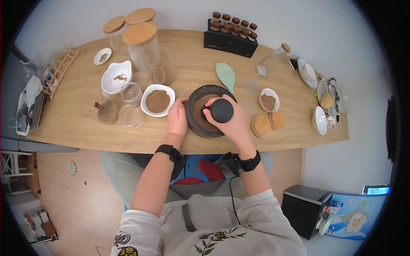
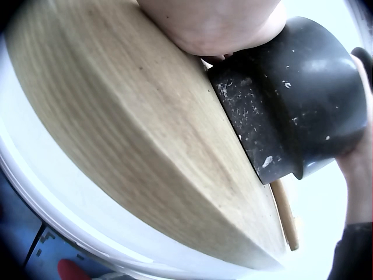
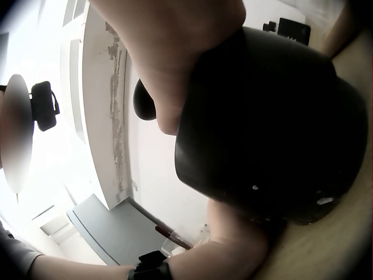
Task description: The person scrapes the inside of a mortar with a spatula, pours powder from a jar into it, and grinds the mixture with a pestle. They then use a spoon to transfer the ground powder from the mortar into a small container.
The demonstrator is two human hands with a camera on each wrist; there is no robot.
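Gripping the pestle (image 1: 221, 112) with the right hand (image 1: 235, 123), down in the mortar (image 1: 191, 121); left hand (image 1: 177, 117) laid against the mortar's left wall. Probably hefty and rigid, maybe slick, so grab below the knob (image 1: 223, 109) and brace the mortar's outside. Brown powder (image 1: 200, 103) inside.

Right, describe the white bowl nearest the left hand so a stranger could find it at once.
On the wooden table, find the dark mortar with the left hand against its side. The white bowl sits just left of that hand. Its rounded-square rim and broad mound of brown powder set it apart from the nearly empty white bowl farther back.
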